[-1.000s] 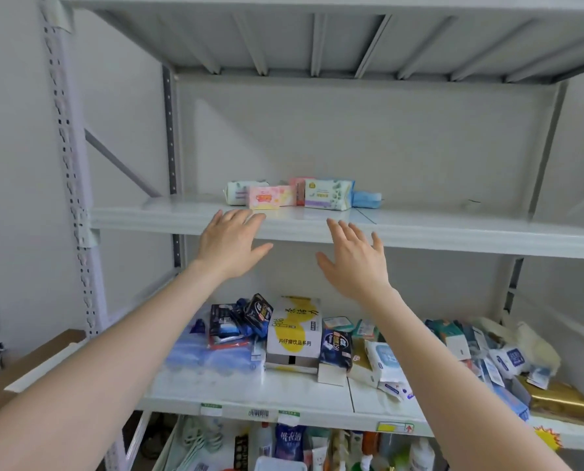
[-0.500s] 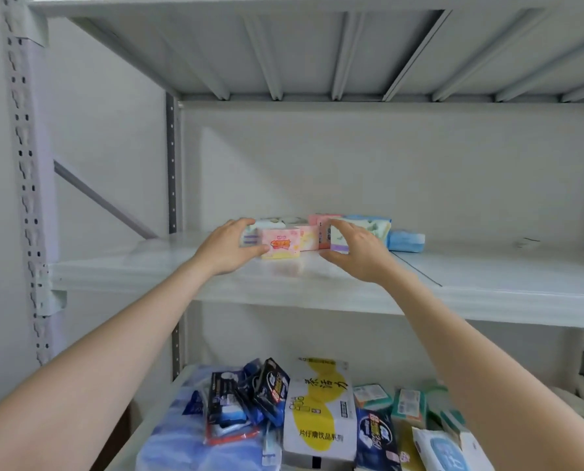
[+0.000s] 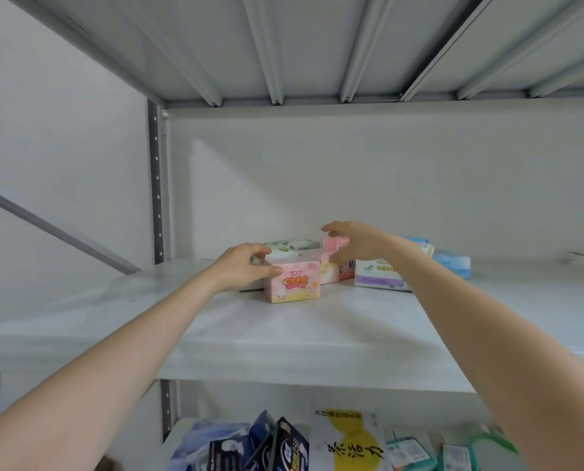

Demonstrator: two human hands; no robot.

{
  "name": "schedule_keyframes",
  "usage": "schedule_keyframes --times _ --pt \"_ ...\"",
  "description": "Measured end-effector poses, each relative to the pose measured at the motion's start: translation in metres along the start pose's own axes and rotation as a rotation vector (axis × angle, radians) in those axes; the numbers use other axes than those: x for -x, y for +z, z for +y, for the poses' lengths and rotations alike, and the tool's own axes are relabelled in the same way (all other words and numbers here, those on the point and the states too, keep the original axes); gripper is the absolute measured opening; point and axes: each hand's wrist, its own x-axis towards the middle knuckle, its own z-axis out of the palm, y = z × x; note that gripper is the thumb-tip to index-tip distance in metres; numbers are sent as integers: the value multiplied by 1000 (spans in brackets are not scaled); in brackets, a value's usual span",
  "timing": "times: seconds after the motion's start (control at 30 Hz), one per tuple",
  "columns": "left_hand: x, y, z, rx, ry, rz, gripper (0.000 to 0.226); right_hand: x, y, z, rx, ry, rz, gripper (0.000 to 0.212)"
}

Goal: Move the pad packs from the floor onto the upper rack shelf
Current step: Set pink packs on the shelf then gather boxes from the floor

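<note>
The pad packs sit in a tight cluster toward the far side of the upper shelf point(image 3: 284, 334), left of its middle. Nearest you is the pink pack point(image 3: 294, 282), standing on its long edge. Your left hand point(image 3: 246, 266) grips its top left corner, fingers curled over the top and thumb on the near face.

Your right hand point(image 3: 358, 246) arches in a wide C round the tall pink pack point(image 3: 333, 241) behind it. The fingers are spread and bent, and I cannot tell whether they touch it.

The likeliest slip is a knock-on. The packs touch each other, so pushing the pink pack farther in would probably shove the green-and-white pack point(image 3: 284, 249) at the far left or topple the tall one. They look light and soft and the shelf looks smooth, so a quick pull back could drag one toward the near edge.

Watch your right forearm too. It crosses just over the white-and-purple pack point(image 3: 379, 278), and the blue pack point(image 3: 454, 263) lies close on its right, so a low wrist could sweep either one out of line.

Nothing blocks your reach. The rack upright point(image 3: 156, 185) stands well to the left.

Below, the lower shelf carries dark cartons point(image 3: 284, 443) and a yellow-and-white box point(image 3: 348, 440), which a pack dropped off the near edge would probably hit.
</note>
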Motion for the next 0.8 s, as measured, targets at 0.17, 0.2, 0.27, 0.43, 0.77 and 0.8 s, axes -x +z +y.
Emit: schedule_keyframes --times 0.17,0.2,0.27,0.43,0.77,0.8 --pt "-8 6 -21 231 -29 28 38 -40 7 10 65 -5 -77 73" --pt "-8 8 -23 284 -29 30 35 -47 10 11 88 -7 -90 73" --pt "-9 10 -27 332 -17 44 31 -60 15 12 146 0 -130 76" --pt "-11 10 -27 352 -2 42 28 -79 23 9 308 -16 -246 74" --pt "-4 4 -21 434 -37 -21 29 -63 7 0 377 15 -285 65" --pt "-2 3 -20 441 -44 -26 32 -60 6 0 381 25 -276 65"
